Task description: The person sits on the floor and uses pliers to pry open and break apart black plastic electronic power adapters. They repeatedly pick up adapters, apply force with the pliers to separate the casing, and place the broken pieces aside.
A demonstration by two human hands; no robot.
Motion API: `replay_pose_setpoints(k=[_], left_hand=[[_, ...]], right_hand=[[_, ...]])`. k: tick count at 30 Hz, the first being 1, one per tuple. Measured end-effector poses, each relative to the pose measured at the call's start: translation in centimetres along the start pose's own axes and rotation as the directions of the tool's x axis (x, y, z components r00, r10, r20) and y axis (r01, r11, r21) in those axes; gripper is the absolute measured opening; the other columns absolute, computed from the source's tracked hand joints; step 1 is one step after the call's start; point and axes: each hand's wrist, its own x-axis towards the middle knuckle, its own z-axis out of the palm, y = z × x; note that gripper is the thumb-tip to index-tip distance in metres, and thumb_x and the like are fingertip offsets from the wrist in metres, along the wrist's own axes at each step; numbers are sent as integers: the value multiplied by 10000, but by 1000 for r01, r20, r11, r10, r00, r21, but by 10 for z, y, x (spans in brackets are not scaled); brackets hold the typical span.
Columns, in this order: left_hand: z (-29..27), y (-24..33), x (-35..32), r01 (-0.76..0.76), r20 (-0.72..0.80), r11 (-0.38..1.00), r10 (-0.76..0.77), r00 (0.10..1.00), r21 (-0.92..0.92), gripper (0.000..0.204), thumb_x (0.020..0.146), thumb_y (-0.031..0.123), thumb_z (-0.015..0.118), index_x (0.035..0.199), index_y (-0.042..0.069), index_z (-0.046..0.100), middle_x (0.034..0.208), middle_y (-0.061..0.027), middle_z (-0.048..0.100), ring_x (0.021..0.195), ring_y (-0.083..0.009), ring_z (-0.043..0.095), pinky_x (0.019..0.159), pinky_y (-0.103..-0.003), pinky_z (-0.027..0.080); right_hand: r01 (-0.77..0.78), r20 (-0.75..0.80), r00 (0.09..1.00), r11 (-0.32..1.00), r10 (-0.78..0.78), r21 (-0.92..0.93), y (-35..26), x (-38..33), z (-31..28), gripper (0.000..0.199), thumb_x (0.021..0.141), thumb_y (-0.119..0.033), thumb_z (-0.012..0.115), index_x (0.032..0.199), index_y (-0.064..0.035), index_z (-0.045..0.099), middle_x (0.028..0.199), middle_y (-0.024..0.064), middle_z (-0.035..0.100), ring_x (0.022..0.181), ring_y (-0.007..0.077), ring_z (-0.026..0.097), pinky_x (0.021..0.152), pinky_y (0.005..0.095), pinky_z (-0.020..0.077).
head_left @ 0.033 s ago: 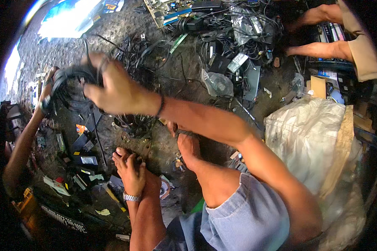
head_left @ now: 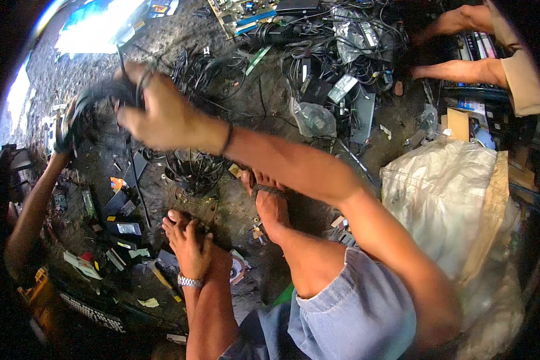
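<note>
The ground is dark, gritty dirt floor [head_left: 240, 210] littered with tangled black cables [head_left: 336, 54], grey circuit boards [head_left: 240, 15] and small electronic scraps, with a crumpled white plastic sack [head_left: 444, 198] at the right. A co-worker's gloved hand [head_left: 66, 129] reaches in from the left edge. The right hand [head_left: 162, 117], raised and blurred, has its grip closed on a bundle of black cable [head_left: 105, 93] above the floor, while the left hand [head_left: 189, 243], wearing a silver wristwatch [head_left: 190, 281], rests fingers-down on the dirt, its grip unclear.

right hand [head_left: 162, 117] clenched, outstretched; left hand [head_left: 189, 246] lowered
</note>
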Motion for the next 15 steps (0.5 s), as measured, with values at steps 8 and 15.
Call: replay_pose_setpoints(k=[8, 15], left_hand=[[20, -4, 14, 26, -18, 997, -25, 1000, 70, 523, 837, 421, 781, 1254, 126, 669, 1385, -156, 564, 1380, -441, 437, 1118, -618, 324], [11, -3, 8, 33, 41, 997, -35, 999, 64, 618, 743, 406, 843, 1276, 158, 653, 1406, -131, 548, 1382, -429, 429, 1117, -644, 316]], right_hand=[[-220, 274, 794, 676, 543, -703, 120, -34, -68, 1070, 894, -547, 768, 1510, 197, 307, 1346, 373, 583, 1103, 341, 727, 916, 422, 595], [-392, -207, 919, 709, 337, -586, 12, -148, -112, 900, 758, -281, 884, 1506, -33, 451, 1343, 256, 551, 1201, 385, 596, 1064, 481, 503]])
